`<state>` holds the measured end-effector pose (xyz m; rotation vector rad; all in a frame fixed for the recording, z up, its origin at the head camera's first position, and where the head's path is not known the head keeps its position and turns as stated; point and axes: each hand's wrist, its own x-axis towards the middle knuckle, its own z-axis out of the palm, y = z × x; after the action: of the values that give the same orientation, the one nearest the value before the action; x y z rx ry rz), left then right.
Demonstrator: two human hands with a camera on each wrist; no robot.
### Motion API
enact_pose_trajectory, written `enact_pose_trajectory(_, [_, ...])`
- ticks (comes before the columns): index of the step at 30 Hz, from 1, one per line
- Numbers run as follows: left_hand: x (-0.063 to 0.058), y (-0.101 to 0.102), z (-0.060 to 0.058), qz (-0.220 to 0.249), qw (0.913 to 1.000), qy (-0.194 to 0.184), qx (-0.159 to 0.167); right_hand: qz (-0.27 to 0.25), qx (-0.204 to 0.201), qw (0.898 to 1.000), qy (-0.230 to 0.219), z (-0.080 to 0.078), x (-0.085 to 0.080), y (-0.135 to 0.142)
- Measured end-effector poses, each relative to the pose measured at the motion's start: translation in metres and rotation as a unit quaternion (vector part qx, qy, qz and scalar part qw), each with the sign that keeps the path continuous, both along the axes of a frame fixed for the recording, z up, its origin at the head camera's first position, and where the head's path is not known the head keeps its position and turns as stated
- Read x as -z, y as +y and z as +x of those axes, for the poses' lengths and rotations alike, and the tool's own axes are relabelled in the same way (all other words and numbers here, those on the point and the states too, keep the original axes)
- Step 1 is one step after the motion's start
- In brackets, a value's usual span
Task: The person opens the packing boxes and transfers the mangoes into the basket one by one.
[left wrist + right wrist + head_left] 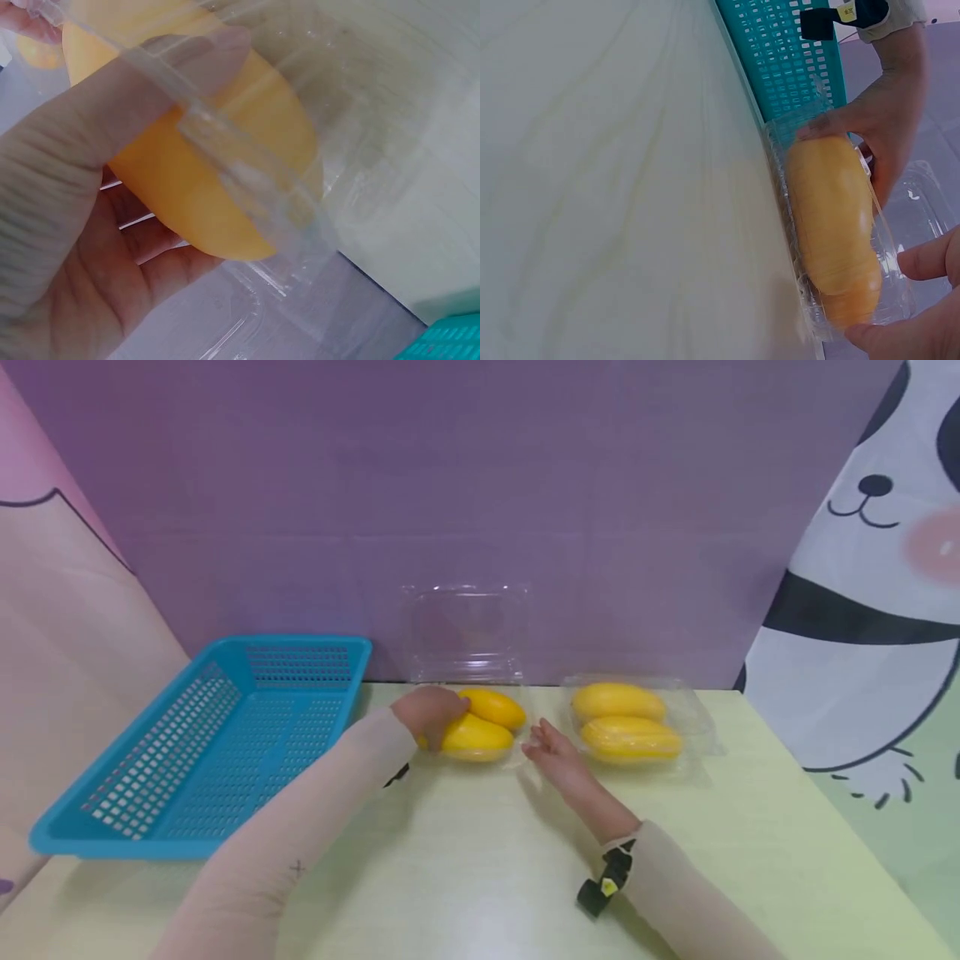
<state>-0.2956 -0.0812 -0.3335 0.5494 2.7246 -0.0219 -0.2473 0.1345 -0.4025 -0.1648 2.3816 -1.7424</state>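
A clear plastic clamshell box (pixel 467 631) stands with its lid up near the table's back edge, two yellow mangoes in its base. My left hand (pixel 429 710) grips the front mango (pixel 480 739) at its left end; in the left wrist view the thumb lies across this mango (pixel 202 187), with the fingers on its other side. The rear mango (pixel 497 707) lies against it. At the box's right side is my right hand (pixel 562 768), its fingers extended and parted. The right wrist view has its thumb (pixel 900 337) by the mango's near end.
A blue perforated basket (pixel 142 850) stands on the left of the table (pixel 480 877). To the right sits another clear plastic box (pixel 693 718) holding two yellow mangoes (pixel 630 739). A purple cloth (pixel 465 468) hangs behind the table.
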Motion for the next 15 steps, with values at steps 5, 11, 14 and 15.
enact_pose_trajectory(5, [-0.003,-0.002,-0.004,-0.034,0.9970,0.035,0.060,0.006,0.002,1.000,0.001,-0.001,0.001,-0.001])
enact_pose_trajectory(11, [-0.009,-0.007,-0.009,-0.024,0.9965,0.043,0.068,0.004,-0.003,1.000,0.003,-0.003,0.003,-0.002])
enact_pose_trajectory(14, [-0.015,-0.011,-0.012,-0.027,0.9954,0.045,0.080,-0.004,-0.003,1.000,0.009,-0.003,0.003,-0.002])
enact_pose_trajectory(15, [-0.017,-0.012,-0.013,-0.027,0.9946,0.047,0.088,-0.007,-0.002,1.000,0.009,-0.003,0.003,-0.003])
